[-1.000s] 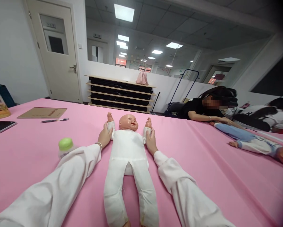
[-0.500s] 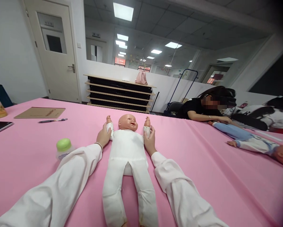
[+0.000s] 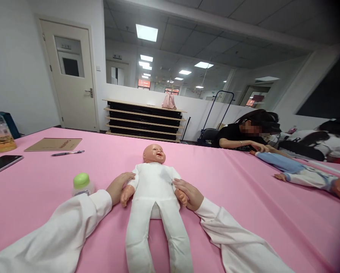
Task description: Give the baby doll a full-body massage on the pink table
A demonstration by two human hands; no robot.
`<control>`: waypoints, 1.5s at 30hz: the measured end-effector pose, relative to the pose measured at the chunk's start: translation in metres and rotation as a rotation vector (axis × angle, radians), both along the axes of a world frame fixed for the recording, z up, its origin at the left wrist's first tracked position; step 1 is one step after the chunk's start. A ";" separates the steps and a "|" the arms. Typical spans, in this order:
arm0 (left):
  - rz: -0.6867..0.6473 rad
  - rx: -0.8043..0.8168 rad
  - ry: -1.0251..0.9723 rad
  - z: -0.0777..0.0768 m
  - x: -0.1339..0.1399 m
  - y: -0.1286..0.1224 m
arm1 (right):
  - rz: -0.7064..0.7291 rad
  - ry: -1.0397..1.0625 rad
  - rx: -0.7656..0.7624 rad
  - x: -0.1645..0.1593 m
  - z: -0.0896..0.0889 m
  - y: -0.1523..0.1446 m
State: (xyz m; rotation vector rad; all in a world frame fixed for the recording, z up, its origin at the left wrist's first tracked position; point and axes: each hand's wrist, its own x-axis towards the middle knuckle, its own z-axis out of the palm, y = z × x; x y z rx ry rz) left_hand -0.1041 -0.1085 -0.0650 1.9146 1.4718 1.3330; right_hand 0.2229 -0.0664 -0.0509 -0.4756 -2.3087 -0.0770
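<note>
A baby doll [image 3: 155, 182] with a white cloth body lies on its back on the pink-covered table, head pointing away from me. Its arms are down along its sides, and its lower legs run out of the picture at the bottom. My left hand [image 3: 121, 186] is closed around the doll's arm on the left, fingers over the sleeve just above the plastic hand. On the other side, my right hand [image 3: 190, 192] grips the other arm, its fingers lying across the forearm. Left of my left hand stands a green-lidded jar [image 3: 82, 184], partly behind my sleeve.
On the pink tablecloth [image 3: 226, 189] at left lie a phone [image 3: 3, 165], a pen [image 3: 67, 153] and a brown notebook [image 3: 54, 144], near a drink bottle [image 3: 0, 132]. At right, a person [image 3: 232, 134] bends over another doll [image 3: 297, 167] in blue and white.
Both doll arms have swung from raised beside the head down to its sides, with my hands moving toward me on them. The camera view has tilted up slightly.
</note>
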 end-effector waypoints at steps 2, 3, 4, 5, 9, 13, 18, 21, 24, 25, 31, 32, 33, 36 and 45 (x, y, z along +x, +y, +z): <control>-0.058 0.005 0.016 0.000 0.001 0.009 | -0.168 0.134 -0.054 -0.010 0.001 0.006; -0.027 0.003 0.016 0.000 0.003 0.016 | -0.237 0.203 -0.095 -0.016 0.000 0.012; 0.032 0.002 0.023 0.000 0.006 0.024 | -0.286 0.265 -0.154 -0.023 0.000 0.019; 0.105 0.003 0.035 0.000 0.009 0.033 | -0.318 0.317 -0.234 -0.029 -0.001 0.027; 0.310 -0.017 0.138 0.003 0.018 0.070 | -0.428 0.555 -0.516 -0.047 -0.007 0.068; 0.364 -0.250 0.206 0.003 0.014 0.090 | -0.543 0.624 -0.708 -0.049 -0.015 0.097; 0.353 -0.297 0.254 -0.001 0.008 0.095 | -0.616 0.582 -0.793 -0.046 -0.019 0.103; 0.365 -0.291 0.229 0.000 0.009 0.093 | -0.620 0.584 -0.784 -0.048 -0.017 0.100; 0.427 -0.186 0.166 0.004 0.012 0.086 | -0.621 0.633 -0.674 -0.051 -0.016 0.094; 0.448 -0.120 0.132 0.005 0.013 0.083 | -0.636 0.653 -0.619 -0.051 -0.016 0.091; 0.315 0.161 0.029 0.003 0.003 0.052 | -0.496 0.557 -0.383 -0.031 -0.016 0.047; 0.268 0.192 0.070 0.001 -0.002 0.046 | -0.417 0.477 -0.321 -0.023 -0.016 0.038; 0.209 0.219 0.119 0.000 -0.007 0.040 | -0.333 0.380 -0.255 -0.014 -0.016 0.029; -0.009 0.268 0.263 0.002 -0.019 0.023 | -0.037 0.082 -0.114 0.009 -0.016 0.011; 0.227 0.134 0.115 0.009 0.006 0.052 | -0.311 0.404 -0.478 -0.018 -0.007 0.042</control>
